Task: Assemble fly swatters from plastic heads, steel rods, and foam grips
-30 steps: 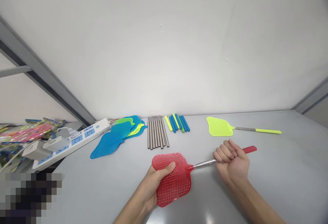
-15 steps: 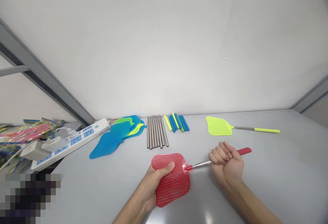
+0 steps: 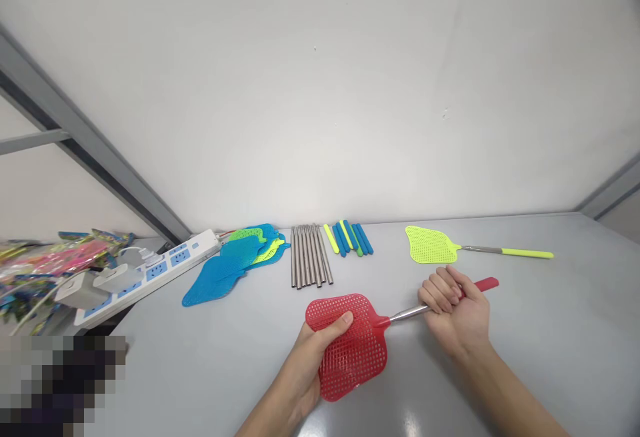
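Observation:
A red fly swatter with a metal rod and red grip is held above the grey table. My left hand grips its mesh head, thumb flat on top and fingers hidden underneath. Around the grip and the rod's end, my right hand is closed in a fist, with the red grip's tip sticking out to the right. Beyond that hand lies a yellow fly swatter with a metal rod and yellow grip. Several metal rods lie side by side behind the red head.
Several blue, yellow and green grips lie near the wall. Left of the rods, blue, green and yellow swatter heads overlap in a pile. A white power strip with plugs and some colourful plastic packages are at far left.
The red swatter and both hands appear slightly farther right in view. The objects on the table shift right too, as the camera has turned a little. Both hands keep their hold.

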Tool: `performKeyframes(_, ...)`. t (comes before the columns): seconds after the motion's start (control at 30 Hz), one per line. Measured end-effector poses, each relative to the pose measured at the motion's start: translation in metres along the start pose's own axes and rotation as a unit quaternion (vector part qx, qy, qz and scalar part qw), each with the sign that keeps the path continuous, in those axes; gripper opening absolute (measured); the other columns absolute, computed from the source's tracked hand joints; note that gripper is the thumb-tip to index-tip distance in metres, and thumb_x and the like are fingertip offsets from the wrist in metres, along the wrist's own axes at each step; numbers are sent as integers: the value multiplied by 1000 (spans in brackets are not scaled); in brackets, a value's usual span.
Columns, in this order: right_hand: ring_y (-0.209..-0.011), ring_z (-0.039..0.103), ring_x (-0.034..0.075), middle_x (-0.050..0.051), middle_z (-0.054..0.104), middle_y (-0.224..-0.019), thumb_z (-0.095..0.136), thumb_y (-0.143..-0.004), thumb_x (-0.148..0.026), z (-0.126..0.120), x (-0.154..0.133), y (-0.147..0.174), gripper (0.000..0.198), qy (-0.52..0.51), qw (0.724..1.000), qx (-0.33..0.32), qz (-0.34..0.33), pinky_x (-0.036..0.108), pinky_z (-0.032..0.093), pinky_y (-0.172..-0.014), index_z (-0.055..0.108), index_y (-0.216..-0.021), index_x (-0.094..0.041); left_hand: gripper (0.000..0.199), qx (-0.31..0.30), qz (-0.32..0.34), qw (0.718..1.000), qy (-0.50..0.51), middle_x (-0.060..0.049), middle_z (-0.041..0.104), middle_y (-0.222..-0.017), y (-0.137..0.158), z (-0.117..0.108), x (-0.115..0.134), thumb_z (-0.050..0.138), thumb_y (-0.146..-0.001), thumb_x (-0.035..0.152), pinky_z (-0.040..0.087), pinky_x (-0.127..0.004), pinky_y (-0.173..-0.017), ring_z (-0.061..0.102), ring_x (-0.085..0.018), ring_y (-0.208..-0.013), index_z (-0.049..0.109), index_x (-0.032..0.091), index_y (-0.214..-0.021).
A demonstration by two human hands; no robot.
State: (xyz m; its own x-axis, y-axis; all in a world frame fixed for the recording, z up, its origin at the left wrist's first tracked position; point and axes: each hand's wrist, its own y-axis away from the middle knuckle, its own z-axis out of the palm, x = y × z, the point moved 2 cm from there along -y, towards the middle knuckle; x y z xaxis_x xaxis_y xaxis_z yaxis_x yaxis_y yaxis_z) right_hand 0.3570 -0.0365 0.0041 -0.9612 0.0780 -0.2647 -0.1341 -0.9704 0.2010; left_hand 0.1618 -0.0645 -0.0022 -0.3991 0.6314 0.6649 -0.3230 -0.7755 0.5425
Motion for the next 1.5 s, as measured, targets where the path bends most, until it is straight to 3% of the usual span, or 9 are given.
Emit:
performKeyframes(0.27, -40, 24, 6, -7, 21, -48, 50, -71, -16, 6, -10, -9, 30, 23, 999, 26, 26, 20, 29, -37, 25, -54, -18, 36, -20, 48, 999, -10, -16, 59, -101, 3, 8, 7, 56, -72, 31, 45, -41, -77, 57, -28, -88, 54, 10, -101)
performKeyframes(0.53, -44, 29, 6, -6, 26, -52, 46, -71, -12, -2, -22, -18, 25, 40, 994, 100, 23, 20, 36, -42, 27, -57, -18, 32, 23, 105, 992, -60, -14, 62, -97, -5, -10, 22, 58, -70, 32, 47, -36, -76, 59, -25, -85, 58, 10, -93)
performKeyframes(0.83, -37, 27, 6, -7, 24, -47, 35, -70, -7, -23, -12, -17, 23, 41, 986, 156, 47, 19, 32, -38, 20, -56, -19, 32, -15, 108, 990, -87, -13, 63, -94, -4, -17, 32, 61, -67, 31, 45, -35, -77, 59, -23, -84, 58, 10, -92)
performKeyframes(1.0, -34, 27, 6, -7, 23, -45, 29, -70, -5, -37, -9, -25, 24, 64, 987, 141, 47, 20, 29, -36, 17, -56, -19, 33, -17, 112, 987, -118, -13, 62, -96, -6, -20, 32, 61, -67, 33, 43, -36, -81, 58, -23, -86, 58, 11, -92)
performKeyframes(1.17, -33, 27, 6, -7, 22, -44, 28, -72, -6, -34, -7, -25, 24, 48, 986, 149, 54, 20, 29, -36, 15, -56, -19, 34, -8, 103, 987, -120, -13, 64, -91, -10, -22, 32, 60, -68, 33, 44, -35, -79, 59, -23, -84, 58, 11, -94)
performKeyframes(1.37, -33, 26, 7, -8, 24, -42, 32, -69, -7, -32, -6, -23, 22, -12, 975, 207, 75, 20, 28, -35, 19, -57, -20, 35, -13, 111, 987, -118, -13, 64, -91, -11, -22, 32, 57, -70, 34, 45, -33, -75, 60, -22, -81, 57, 10, -95)
performKeyframes(1.5, -33, 27, 7, -7, 23, -43, 28, -72, -7, -32, -8, -24, 23, 7, 982, 179, 65, 20, 29, -36, 16, -56, -20, 36, -6, 114, 987, -117, -14, 63, -92, -11, -21, 33, 57, -70, 35, 46, -32, -74, 60, -22, -80, 57, 9, -96)
